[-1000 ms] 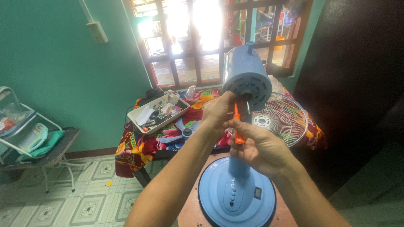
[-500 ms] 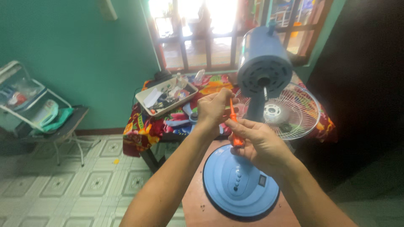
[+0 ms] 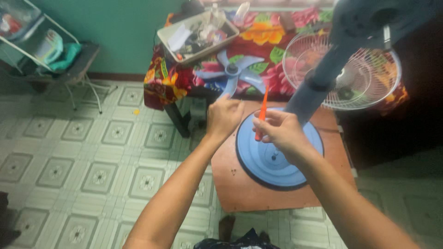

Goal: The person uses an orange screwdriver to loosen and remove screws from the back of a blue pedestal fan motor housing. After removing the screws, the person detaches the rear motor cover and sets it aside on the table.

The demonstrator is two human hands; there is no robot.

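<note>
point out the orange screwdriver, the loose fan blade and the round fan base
orange screwdriver [image 3: 263, 110], head view, middle of its shaft
loose fan blade [image 3: 232, 70], head view, its hub
round fan base [image 3: 258, 161], head view, bare top surface

- The round blue plastic fan base [image 3: 277, 161] stands on the low reddish-brown wooden desk [image 3: 249, 189]; its blue column [image 3: 318, 87] leans up to the right.
- Both hands are above the base's left half, left hand [image 3: 224, 117] left of right hand [image 3: 279, 131], which holds a thin orange screwdriver [image 3: 262, 113].
- Behind, on a floral-clothed desk [image 3: 161, 83]: a blue fan blade [image 3: 233, 71], a white wire fan guard [image 3: 341, 74] at right, a grey tray of clutter [image 3: 198, 34] at left.
- A metal folding chair [image 3: 55, 60] stands far left on the tiled floor [image 3: 69, 157].
</note>
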